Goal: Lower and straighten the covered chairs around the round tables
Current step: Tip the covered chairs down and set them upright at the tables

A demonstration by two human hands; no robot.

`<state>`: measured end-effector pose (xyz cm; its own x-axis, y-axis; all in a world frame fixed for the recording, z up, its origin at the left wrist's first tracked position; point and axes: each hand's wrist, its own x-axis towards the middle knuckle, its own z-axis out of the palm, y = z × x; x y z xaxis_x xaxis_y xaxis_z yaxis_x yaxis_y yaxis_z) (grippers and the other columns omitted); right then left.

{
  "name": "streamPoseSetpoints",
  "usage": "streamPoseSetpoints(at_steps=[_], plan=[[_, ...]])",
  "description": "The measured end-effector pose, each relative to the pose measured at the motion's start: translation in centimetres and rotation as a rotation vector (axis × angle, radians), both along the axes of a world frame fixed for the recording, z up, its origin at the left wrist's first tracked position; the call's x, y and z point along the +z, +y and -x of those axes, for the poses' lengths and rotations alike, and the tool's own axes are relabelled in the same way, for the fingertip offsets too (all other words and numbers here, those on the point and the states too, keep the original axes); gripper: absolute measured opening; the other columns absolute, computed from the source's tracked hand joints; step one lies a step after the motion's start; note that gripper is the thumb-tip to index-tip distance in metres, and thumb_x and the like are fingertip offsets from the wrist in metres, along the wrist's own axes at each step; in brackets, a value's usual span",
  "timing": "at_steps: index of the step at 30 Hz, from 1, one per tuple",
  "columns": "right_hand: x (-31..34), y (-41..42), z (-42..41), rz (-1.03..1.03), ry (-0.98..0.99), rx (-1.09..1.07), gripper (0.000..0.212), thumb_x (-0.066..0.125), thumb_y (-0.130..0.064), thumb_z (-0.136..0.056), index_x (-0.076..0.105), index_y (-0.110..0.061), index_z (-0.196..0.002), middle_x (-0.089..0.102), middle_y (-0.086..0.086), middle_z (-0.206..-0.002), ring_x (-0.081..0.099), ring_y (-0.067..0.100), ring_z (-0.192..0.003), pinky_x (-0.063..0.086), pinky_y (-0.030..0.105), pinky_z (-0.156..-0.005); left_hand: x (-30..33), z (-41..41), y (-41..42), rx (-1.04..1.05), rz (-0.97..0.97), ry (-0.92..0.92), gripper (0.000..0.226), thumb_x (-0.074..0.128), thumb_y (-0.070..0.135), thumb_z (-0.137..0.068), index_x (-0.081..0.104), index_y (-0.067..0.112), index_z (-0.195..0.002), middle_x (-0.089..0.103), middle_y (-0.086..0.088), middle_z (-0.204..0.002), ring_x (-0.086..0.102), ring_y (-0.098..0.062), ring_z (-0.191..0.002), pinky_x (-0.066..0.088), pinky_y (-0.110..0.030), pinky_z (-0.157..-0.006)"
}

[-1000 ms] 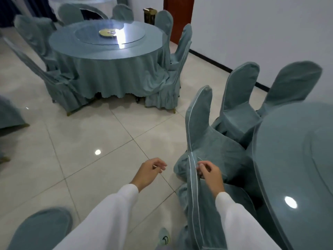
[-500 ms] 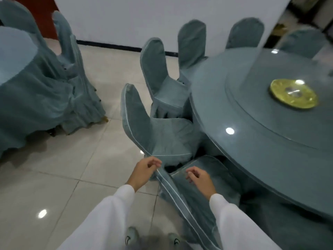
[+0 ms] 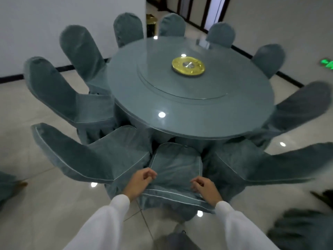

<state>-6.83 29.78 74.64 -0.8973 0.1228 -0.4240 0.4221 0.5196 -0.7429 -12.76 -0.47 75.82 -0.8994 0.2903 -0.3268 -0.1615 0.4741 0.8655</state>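
**A:** What does the chair look like?

**B:** The near chair (image 3: pixel 175 166) wears a soft blue-green cover with a thin pale line sewn along its edges. The cloth looks a bit wrinkled. Its seat points at the round counter (image 3: pixel 191 98), right at the near edge.

**A:** Where are the hands?

**B:** The left hand (image 3: pixel 139 183) is on the left side of the chair's back, and the right hand (image 3: pixel 205 189) is on the right side. Both have curled fingers resting on the cloth. I cannot tell if they are pinching it.

**A:** Are there more chairs?

**B:** Yes, many chairs in the same cover stand all around the counter. The left neighbour chair (image 3: pixel 86 156) leans its back outward. A gold disc (image 3: pixel 188 66) sits in the middle of the counter.
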Motion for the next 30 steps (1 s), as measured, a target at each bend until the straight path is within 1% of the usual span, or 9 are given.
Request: streamPoseSetpoints(at_steps=[3,5,10,13,15,17,19,22,30], plan=[[-0.3,-0.1,-2.9,-0.057,-0.008,-0.045,0.018,0.06,-0.015,-0.1,0.074,-0.024,-0.093,0.076,-0.004,-0.092,0.07,0.014,-0.086,0.058,0.028,-0.084,-0.9,-0.8,0.1,-0.082,0.016,-0.019,0.024,0.063,0.023,-0.097,0.068,0.037,-0.116,0.074,0.013,-0.092,0.069,-0.005,-0.091,0.056,-0.036,-0.092],[-0.4,-0.4,-4.6,-0.087,0.008,-0.094,0.018,0.059,-0.025,-0.102,0.073,-0.029,-0.091,0.073,-0.009,-0.091,0.068,0.011,-0.087,0.057,0.03,-0.085,-1.1,-1.5,0.0,-0.131,0.02,-0.012,0.039,0.059,0.046,-0.097,0.052,0.049,-0.135,0.07,0.016,-0.087,0.065,-0.002,-0.086,0.053,-0.034,-0.091],[-0.3,-1.4,-7.6,-0.062,0.071,-0.146,0.032,0.049,-0.065,-0.096,0.068,-0.04,-0.098,0.071,-0.015,-0.099,0.066,0.008,-0.094,0.057,0.038,-0.09,-2.4,-2.3,0.0,-0.385,0.28,0.088,0.066,0.056,0.089,-0.071,0.057,0.049,-0.124,0.057,0.028,-0.12,0.044,-0.002,-0.119,0.028,-0.033,-0.112],[-0.5,-1.0,-9.2,-0.155,0.097,0.006,0.049,0.058,-0.081,-0.082,0.06,-0.048,-0.117,0.062,-0.025,-0.113,0.06,0.003,-0.106,0.053,0.029,-0.094,-2.9,-2.7,0.6,-0.494,0.366,0.172,0.057,0.074,0.059,-0.078,0.051,0.047,-0.128,0.051,0.021,-0.127,0.037,-0.009,-0.125,0.016,-0.031,-0.111],[-0.6,-0.5,-9.4,-0.251,0.085,0.117,0.057,0.07,-0.071,-0.08,0.053,-0.048,-0.13,0.055,-0.029,-0.121,0.054,-0.001,-0.112,0.048,0.022,-0.097,-2.9,-2.7,1.2,-0.48,0.385,0.226,0.048,0.07,0.025,-0.087,0.053,0.044,-0.128,0.053,0.016,-0.128,0.041,-0.016,-0.128,0.016,-0.033,-0.109],[-1.1,-0.1,-9.0,-0.336,0.118,0.17,0.049,0.073,-0.047,-0.088,0.058,-0.036,-0.133,0.061,-0.016,-0.127,0.057,0.01,-0.116,0.046,0.026,-0.1,-3.3,-2.6,1.9,-0.444,0.423,0.259,0.053,0.063,0.009,-0.089,0.056,0.046,-0.126,0.055,0.017,-0.126,0.041,-0.017,-0.125,0.018,-0.037,-0.107],[-1.6,0.3,-8.5,-0.423,0.149,0.193,0.038,0.067,-0.029,-0.096,0.063,-0.025,-0.133,0.067,-0.001,-0.128,0.061,0.024,-0.115,0.044,0.03,-0.101,-3.7,-2.4,2.3,-0.429,0.424,0.296,0.062,0.063,0.004,-0.088,0.056,0.056,-0.122,0.053,0.023,-0.122,0.038,-0.012,-0.12,0.019,-0.039,-0.105],[-1.5,1.3,-7.6,-0.451,0.133,0.228,0.036,0.06,-0.025,-0.101,0.061,-0.021,-0.136,0.066,0.005,-0.13,0.06,0.027,-0.115,0.043,0.031,-0.099,-4.4,-1.6,2.9,-0.481,0.444,0.325,0.08,0.061,-0.003,-0.085,0.044,0.071,-0.11,0.047,0.03,-0.118,0.034,-0.006,-0.116,0.018,-0.035,-0.099],[-0.8,4.9,-6.0,-0.363,0.099,0.179,0.035,0.063,-0.03,-0.099,0.062,-0.024,-0.134,0.066,0.001,-0.125,0.06,0.023,-0.113,0.048,0.033,-0.101,-4.4,-0.4,6.9,-0.439,0.461,0.28,0.061,0.061,0.003,-0.089,0.057,0.054,-0.123,0.054,0.022,-0.12,0.038,-0.013,-0.12,0.02,-0.041,-0.104]])
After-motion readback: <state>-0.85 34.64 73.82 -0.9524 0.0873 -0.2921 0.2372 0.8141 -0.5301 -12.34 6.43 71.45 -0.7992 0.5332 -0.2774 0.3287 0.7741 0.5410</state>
